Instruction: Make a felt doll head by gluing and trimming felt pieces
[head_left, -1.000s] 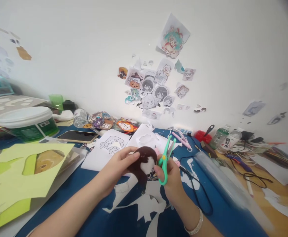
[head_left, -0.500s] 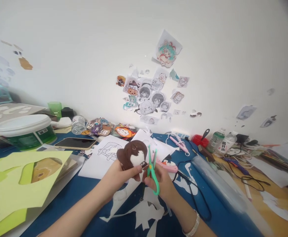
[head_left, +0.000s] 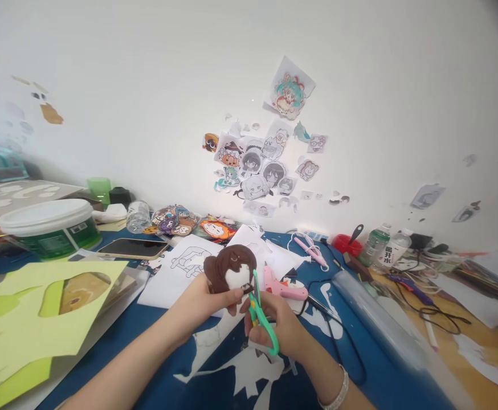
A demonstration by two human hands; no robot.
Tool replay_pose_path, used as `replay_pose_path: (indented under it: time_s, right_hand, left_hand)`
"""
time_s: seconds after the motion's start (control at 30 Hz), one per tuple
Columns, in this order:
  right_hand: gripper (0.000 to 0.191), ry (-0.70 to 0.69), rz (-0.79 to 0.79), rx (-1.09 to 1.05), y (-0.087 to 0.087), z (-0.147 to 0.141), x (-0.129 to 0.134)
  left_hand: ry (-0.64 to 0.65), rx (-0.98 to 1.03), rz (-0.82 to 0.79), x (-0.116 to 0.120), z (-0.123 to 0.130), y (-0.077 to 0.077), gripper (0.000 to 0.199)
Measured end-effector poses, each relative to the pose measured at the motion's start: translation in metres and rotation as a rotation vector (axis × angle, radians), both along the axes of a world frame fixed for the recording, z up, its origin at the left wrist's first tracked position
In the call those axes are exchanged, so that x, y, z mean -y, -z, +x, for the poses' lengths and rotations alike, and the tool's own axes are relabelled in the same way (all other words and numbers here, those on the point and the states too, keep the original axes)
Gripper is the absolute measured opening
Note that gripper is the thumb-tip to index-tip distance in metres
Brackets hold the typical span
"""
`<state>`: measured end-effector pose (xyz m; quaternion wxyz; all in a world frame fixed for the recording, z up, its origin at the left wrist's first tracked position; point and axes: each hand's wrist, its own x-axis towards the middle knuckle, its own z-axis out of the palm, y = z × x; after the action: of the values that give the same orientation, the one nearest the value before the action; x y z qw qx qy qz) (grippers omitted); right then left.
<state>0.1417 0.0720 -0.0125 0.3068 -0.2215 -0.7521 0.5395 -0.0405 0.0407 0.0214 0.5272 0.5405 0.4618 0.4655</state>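
Observation:
A cut-out head figure (head_left: 231,266) with dark brown hair and a white face is pinched at its lower edge by my left hand (head_left: 208,299). My right hand (head_left: 277,319) is closed round green-handled scissors (head_left: 262,319). The blades point up and lie at the figure's right lower edge, near my left thumb; whether they touch it I cannot tell. Below both hands, scraps of white paper (head_left: 249,370) lie on the blue table mat (head_left: 146,364). Behind the figure rests a sheet with a line drawing (head_left: 189,259).
A pink glue gun (head_left: 285,286) lies just right of my right hand. To the left are a phone (head_left: 133,248), a white-lidded tub (head_left: 48,219) and yellow cut-out sheets (head_left: 52,307). Bottles (head_left: 392,250), cables and a clear plastic roll (head_left: 381,319) occupy the right. Cut-out pictures (head_left: 255,162) hang on the wall.
My right hand has lowered slightly and tilted the scissors. Their blades, spread apart before, now look closer together at the figure's edge. My left hand keeps hold of the figure.

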Motion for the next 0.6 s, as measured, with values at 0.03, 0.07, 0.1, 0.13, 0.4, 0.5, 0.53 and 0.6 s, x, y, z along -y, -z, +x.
replay_pose_path:
  time_s: [0.03,0.07,0.1,0.13,0.4,0.5,0.53,0.6]
  right_hand:
    - [0.050,0.000,0.001,-0.007,0.000,-0.001,0.001]
    - [0.051,0.002,0.002,-0.019,0.001,-0.002,0.001]
    - [0.051,0.003,0.000,-0.038,0.001,-0.003,0.002]
    - [0.051,0.007,-0.003,-0.058,0.002,-0.004,0.003]
    - [0.042,0.088,-0.094,-0.163,0.006,-0.009,0.000]
    - [0.044,0.103,-0.082,-0.153,0.007,-0.007,-0.001]
    - [0.044,0.108,-0.078,-0.146,0.007,-0.006,-0.002]
    - [0.042,0.118,-0.071,-0.115,0.006,-0.005,-0.002]
  left_hand:
    - [0.000,0.027,-0.003,0.000,0.001,0.001,0.022]
    - [0.003,0.051,-0.009,0.000,0.002,0.003,0.023]
    - [0.008,0.074,-0.014,0.000,0.004,0.004,0.023]
    - [0.008,0.091,-0.017,0.000,0.006,0.006,0.024]
    - [-0.118,0.099,-0.030,0.005,0.019,0.006,0.030]
    - [-0.091,0.110,-0.021,0.005,0.017,0.008,0.032]
    - [-0.097,0.135,-0.014,0.004,0.015,0.009,0.033]
    - [-0.154,0.209,-0.001,0.003,0.012,0.009,0.033]
